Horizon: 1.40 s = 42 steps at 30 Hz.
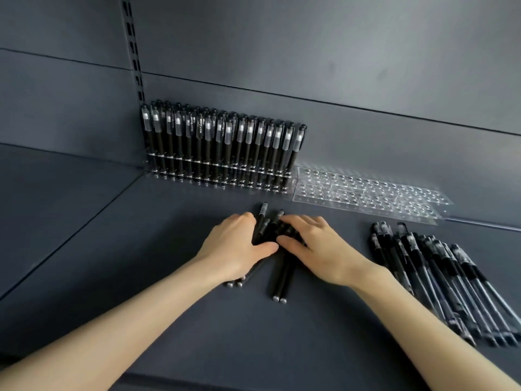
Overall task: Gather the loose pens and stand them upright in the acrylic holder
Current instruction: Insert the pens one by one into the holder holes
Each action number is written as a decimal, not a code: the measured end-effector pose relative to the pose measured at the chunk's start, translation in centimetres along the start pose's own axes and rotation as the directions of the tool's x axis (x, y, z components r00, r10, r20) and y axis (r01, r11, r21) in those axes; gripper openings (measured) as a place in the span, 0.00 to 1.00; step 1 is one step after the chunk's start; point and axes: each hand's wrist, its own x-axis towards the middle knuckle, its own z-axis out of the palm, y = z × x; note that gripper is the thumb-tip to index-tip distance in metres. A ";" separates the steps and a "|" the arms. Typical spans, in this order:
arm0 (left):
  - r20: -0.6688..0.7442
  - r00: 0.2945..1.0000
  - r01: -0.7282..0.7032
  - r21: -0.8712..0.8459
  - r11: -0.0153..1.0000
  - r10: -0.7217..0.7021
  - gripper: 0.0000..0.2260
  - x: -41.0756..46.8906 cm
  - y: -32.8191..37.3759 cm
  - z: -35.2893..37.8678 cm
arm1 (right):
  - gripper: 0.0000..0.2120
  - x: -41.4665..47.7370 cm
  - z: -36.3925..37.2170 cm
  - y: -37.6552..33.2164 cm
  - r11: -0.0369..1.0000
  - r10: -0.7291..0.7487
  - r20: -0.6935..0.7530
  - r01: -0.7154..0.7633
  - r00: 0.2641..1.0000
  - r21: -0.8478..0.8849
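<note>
A small bunch of black loose pens lies on the dark shelf in the middle. My left hand and my right hand press in on the bunch from both sides, fingers curled round the pens, thumbs meeting over them. Pen ends stick out toward me and cap ends away from me. At the back stands a clear acrylic holder filled with several upright black pens. To its right a second acrylic holder shows only bare holes.
Another pile of several loose black pens lies fanned out on the shelf at the right. The grey back wall and a slotted upright rail rise behind the holders. Bare shelf surface stretches to the left.
</note>
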 end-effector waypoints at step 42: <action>0.259 0.962 0.110 -0.080 0.991 -0.086 0.23 2.1 -0.1 -1.5 | 0.17 -0.4 0.1 0.9 0.969 0.008 -0.091 0.015 0.996 0.246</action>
